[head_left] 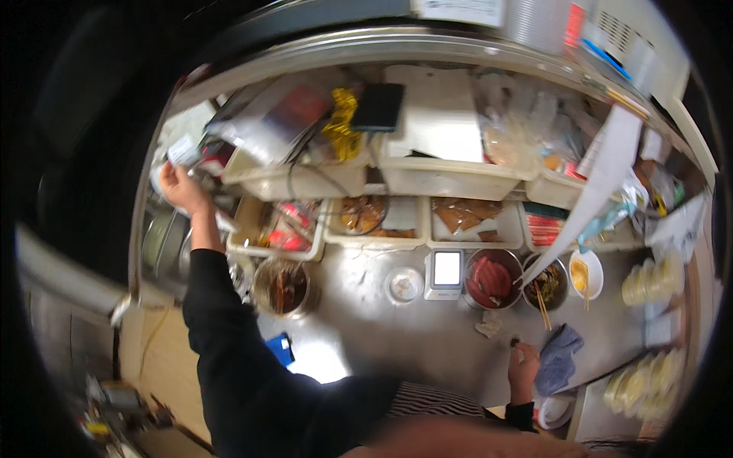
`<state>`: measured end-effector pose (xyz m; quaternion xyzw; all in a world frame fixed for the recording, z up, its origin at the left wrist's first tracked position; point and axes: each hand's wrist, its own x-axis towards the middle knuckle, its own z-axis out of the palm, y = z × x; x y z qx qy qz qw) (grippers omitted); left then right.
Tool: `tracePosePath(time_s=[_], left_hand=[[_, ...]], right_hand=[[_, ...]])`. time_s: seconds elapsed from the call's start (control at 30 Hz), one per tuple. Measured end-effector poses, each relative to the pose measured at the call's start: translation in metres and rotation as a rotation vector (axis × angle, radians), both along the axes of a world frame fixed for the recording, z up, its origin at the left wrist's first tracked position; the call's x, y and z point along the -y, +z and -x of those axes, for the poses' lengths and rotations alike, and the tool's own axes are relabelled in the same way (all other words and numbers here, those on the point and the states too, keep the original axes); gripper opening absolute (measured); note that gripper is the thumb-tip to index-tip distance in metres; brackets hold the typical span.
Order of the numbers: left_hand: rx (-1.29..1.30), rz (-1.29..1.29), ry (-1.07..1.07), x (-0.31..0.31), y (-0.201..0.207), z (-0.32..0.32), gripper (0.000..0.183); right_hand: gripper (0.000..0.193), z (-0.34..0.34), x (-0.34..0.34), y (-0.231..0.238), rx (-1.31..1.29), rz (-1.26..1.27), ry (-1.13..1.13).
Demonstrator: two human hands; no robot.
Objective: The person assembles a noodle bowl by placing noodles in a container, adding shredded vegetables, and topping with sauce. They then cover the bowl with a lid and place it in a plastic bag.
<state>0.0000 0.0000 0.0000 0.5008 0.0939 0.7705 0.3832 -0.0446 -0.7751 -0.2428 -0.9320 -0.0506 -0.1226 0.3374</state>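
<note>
My left arm stretches to the far left, and my left hand (182,191) is closed at a small white item with a pale bluish face (183,151); its kind is unclear. Low on the right, my right hand (524,363) pinches a small dark object (515,342) over the steel counter (382,328). Beside that hand lies a crumpled blue-grey cloth (560,359). A crumpled whitish tissue or wrapper (489,325) rests just to its left. Farther back stand a steel bowl of reddish-pink food (489,280) and a bowl of dark green food (546,284) with chopsticks in it.
A white bowl of yellow food (586,275), a small white device with a lit screen (447,273), a clear dish (405,285) and a jar of dark contents (282,288) line the counter. Plastic bins (450,177) fill the back. A paper strip (595,183) hangs at right.
</note>
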Motion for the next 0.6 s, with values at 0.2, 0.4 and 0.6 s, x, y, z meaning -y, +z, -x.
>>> tracePosePath(time_s=[0.2,0.4,0.6], left_hand=[[-0.072,0.024,-0.173,0.187,-0.027,0.074,0.024],[-0.272,0.188,-0.781,0.358,-0.076,0.078,0.025],[-0.549,0.220,-1.075,0.466,-0.112,0.098,0.026]], right_hand=[[0.016,-0.011,-0.058,0.034,-0.076,-0.194,0.331],[0.028,-0.016,-0.143,0.097,-0.453,-0.650,0.771],[0.029,-0.013,-0.166,0.136,-0.574,-1.266,0.788]])
